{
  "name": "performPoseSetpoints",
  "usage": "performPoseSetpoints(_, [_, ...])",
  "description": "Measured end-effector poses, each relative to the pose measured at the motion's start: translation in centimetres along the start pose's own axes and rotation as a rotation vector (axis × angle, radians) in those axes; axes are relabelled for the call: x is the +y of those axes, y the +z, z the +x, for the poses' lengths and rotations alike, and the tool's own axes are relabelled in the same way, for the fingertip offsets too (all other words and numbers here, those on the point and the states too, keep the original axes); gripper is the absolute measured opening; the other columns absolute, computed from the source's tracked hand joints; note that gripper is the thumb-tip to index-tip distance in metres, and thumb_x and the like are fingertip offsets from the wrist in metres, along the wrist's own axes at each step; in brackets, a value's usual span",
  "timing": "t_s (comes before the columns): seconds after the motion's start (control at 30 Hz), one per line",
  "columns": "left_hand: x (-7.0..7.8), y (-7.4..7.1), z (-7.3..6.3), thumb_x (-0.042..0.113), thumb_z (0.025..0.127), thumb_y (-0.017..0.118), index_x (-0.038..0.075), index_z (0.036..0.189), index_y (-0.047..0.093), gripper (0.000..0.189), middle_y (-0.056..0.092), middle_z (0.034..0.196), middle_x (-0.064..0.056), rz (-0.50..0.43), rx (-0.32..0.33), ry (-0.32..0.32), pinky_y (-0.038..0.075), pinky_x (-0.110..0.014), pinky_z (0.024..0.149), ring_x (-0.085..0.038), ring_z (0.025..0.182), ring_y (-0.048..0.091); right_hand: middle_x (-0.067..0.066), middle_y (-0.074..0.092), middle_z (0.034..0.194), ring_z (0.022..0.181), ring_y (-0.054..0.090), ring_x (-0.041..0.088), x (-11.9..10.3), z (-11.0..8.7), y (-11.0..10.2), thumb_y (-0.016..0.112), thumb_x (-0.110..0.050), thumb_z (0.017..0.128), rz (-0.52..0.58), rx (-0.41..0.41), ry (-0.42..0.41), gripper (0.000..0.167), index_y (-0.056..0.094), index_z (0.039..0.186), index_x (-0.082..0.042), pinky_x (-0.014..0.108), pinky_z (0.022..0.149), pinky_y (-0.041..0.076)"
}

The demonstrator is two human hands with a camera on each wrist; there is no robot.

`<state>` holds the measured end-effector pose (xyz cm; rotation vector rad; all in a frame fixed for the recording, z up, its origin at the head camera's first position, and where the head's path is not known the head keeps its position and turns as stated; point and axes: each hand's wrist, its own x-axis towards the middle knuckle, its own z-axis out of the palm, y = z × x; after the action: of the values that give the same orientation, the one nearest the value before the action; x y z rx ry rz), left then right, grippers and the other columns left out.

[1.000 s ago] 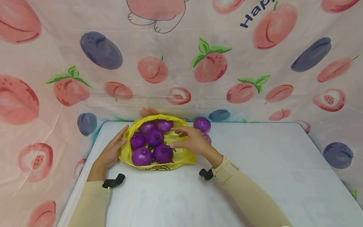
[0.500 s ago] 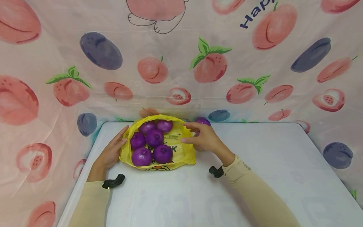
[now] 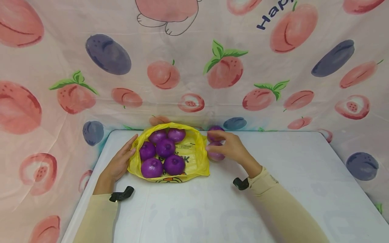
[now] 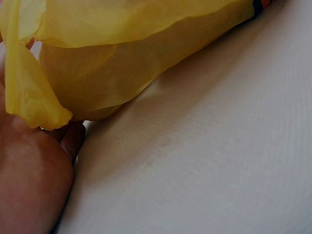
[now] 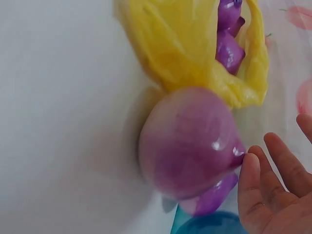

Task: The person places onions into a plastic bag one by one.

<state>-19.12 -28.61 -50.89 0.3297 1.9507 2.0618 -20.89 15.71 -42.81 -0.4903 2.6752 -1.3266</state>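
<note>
A yellow plastic bag [image 3: 199, 158] lies with its mouth toward me in the head view, several shiny purple onions [image 3: 165, 147] inside it. My left hand [image 3: 118, 161] rests against the bag's left side, fingers fairly straight; in the left wrist view a fold of the bag [image 4: 36, 100] covers part of the hand. Two more onions sit right of the bag: a nearer onion [image 5: 190, 144] and a farther onion [image 3: 215, 130]. My right hand [image 3: 232, 146] is beside them, thumb and fingers spread, the thumb near the nearer onion's tip. Nothing is gripped in it.
The white table [image 3: 273, 175] stretches to the right and front of the bag. A fruit-printed cloth [image 3: 188, 40] rises behind the table's far edge and along its sides, close behind the bag and the farther onion.
My right hand has moved right, from over the bag's mouth to the two onions outside it. The left hand, the bag and the onions inside stay as they were.
</note>
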Motion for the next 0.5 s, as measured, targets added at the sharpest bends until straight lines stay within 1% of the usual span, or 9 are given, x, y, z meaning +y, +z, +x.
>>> performPoseSetpoints(0.07, [0.0, 0.0, 0.0, 0.031, 0.111, 0.042, 0.026, 0.166, 0.012, 0.063, 0.004, 0.173, -0.006, -0.002, -0.001, 0.002, 0.038, -0.009, 0.107, -0.004, 0.146, 0.026, 0.008, 0.067, 0.136, 0.125, 0.06, 0.033, 0.3, -0.1, -0.2, 0.085, -0.042, 0.082, -0.014, 0.003, 0.006, 0.068, 0.062, 0.141, -0.015, 0.051, 0.102, 0.053])
performPoseSetpoints(0.2, [0.0, 0.0, 0.0, 0.031, 0.111, 0.042, 0.027, 0.166, 0.012, 0.062, 0.004, 0.173, -0.006, -0.004, -0.001, 0.003, 0.039, -0.01, 0.107, -0.003, 0.145, 0.027, 0.005, 0.064, 0.141, 0.128, 0.059, 0.031, 0.8, -0.4, -0.4, 0.085, -0.042, 0.083, -0.032, 0.009, 0.04, 0.068, 0.061, 0.142, -0.018, 0.049, 0.102, 0.054])
performPoseSetpoints(0.5, [-0.1, 0.0, 0.0, 0.031, 0.111, 0.041, 0.025, 0.166, 0.012, 0.063, 0.004, 0.173, -0.006, -0.01, -0.005, 0.008, 0.038, -0.009, 0.107, -0.002, 0.145, 0.027, 0.009, 0.064, 0.142, 0.126, 0.061, 0.034, 2.1, -0.7, -0.5, 0.085, -0.041, 0.082, -0.018, 0.023, 0.054, 0.069, 0.061, 0.142, -0.016, 0.05, 0.097, 0.056])
